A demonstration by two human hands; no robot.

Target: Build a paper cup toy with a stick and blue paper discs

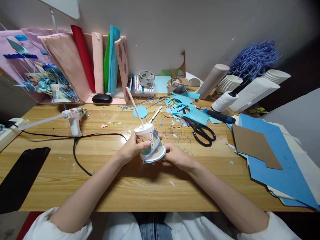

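An upturned paper cup (149, 141) with a printed side and a blue rim disc is held just above the wooden desk (100, 186) at its middle. A thin wooden stick (134, 106) pokes up out of its white base. A blue string loops around the cup's side. My left hand (131, 148) grips the cup from the left. My right hand (175, 156) holds its blue rim from the right.
A white glue gun (73, 119) with a black cable stands at the left. Black scissors (202, 132) and blue paper scraps (186, 110) lie behind the cup. Blue sheets and brown card (255, 145) cover the right side. Paper rolls, stacked cups (228, 83) and markers line the back wall.
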